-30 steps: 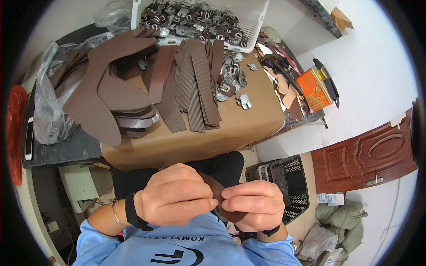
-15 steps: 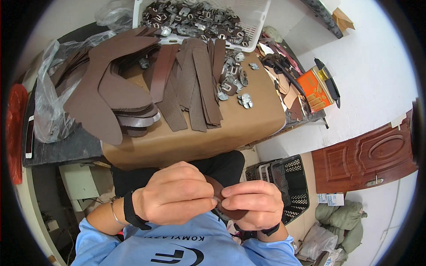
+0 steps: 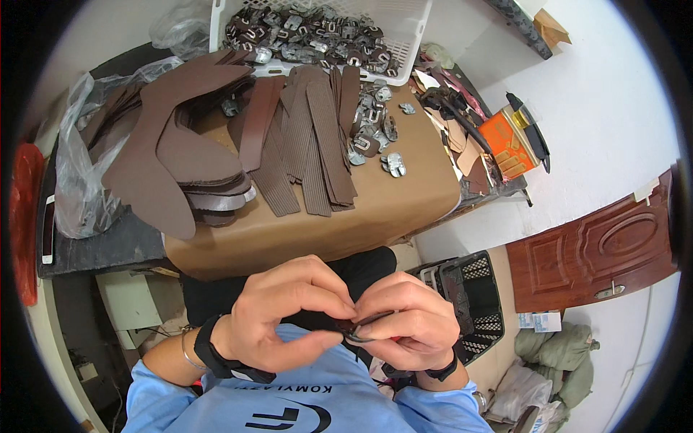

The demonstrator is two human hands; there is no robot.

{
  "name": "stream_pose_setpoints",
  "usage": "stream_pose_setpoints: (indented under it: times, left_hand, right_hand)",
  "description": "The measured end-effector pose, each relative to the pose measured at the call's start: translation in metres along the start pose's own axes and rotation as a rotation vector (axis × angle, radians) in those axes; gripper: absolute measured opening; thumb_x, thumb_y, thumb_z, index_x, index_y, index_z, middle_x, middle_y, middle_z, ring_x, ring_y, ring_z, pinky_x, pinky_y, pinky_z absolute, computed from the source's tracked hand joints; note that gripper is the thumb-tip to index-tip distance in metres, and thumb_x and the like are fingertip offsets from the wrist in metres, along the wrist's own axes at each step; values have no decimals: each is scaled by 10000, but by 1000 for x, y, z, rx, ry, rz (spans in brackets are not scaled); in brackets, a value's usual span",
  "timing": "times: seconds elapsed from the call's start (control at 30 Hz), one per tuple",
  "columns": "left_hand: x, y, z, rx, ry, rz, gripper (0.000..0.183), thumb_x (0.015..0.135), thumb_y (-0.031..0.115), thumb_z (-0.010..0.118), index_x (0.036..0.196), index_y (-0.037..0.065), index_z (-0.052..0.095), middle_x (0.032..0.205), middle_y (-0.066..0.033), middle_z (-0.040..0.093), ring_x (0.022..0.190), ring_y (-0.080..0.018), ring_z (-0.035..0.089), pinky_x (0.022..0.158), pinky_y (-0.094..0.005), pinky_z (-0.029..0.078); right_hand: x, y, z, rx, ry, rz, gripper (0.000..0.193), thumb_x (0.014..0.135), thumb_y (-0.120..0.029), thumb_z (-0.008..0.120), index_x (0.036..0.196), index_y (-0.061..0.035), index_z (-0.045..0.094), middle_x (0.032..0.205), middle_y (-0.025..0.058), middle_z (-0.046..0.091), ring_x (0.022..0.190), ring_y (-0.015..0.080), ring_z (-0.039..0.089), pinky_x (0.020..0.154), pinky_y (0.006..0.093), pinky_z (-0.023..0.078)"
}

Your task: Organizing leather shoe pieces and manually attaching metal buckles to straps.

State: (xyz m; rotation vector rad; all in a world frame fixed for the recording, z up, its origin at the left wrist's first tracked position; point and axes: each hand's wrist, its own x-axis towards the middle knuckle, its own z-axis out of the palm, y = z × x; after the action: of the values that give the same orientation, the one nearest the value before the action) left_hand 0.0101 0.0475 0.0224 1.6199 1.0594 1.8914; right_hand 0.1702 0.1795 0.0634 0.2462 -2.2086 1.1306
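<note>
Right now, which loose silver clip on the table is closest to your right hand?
The lone silver clip just right of the clip cluster's near end, nearest the tan mat's front edge. The smaller-looking lone clip lies farther back.

The left hand [image 3: 263,310] has loosened from a closed pinch, its fingers now arched toward four o'clock and its thumb apart below toward three; the right hand [image 3: 415,317] has risen toward twelve; the brown piece [image 3: 355,336], earlier broadside, now shows nearly edge-on.
</note>
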Motion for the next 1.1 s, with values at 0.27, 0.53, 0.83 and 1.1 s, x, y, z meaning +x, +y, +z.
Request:
stream_pose_setpoints:
  times: [0.27,0.53,0.83,1.1]
  left_hand:
    - [3,9,-8,-81,-38,-224,70,821,6,714,868,-30,677,921,-147,666,820,-203,628,729,-303,483]
    - [1,7,-14,-29,-24,-454,74,815,19,731,822,3,660,808,-71,655,701,-142,597,606,-269,446]
    - [3,14,-6,237,56,-352,70,816,-3,715,841,-9,650,785,-81,647,668,-199,605,590,-295,458]
    - [-4,3,-8,-135,127,-468,97,921,48,674,952,-43,686,921,-41,600,733,-65,529,605,-227,424]
  right_hand:
    - [0,4,3,-67,-5,56,205,713,-7,823,865,-24,687,910,121,661,749,237,646,630,310,510]
    - [0,7,12,-204,-67,63,216,660,-37,841,834,-38,715,897,103,636,706,215,617,575,291,485]
    - [-3,9,15,-185,-19,163,205,715,-13,828,881,-33,709,910,99,646,740,185,616,605,286,479]
    - [-3,7,15,-154,3,312,233,719,-5,818,928,-25,716,911,122,637,755,232,628,644,305,501]
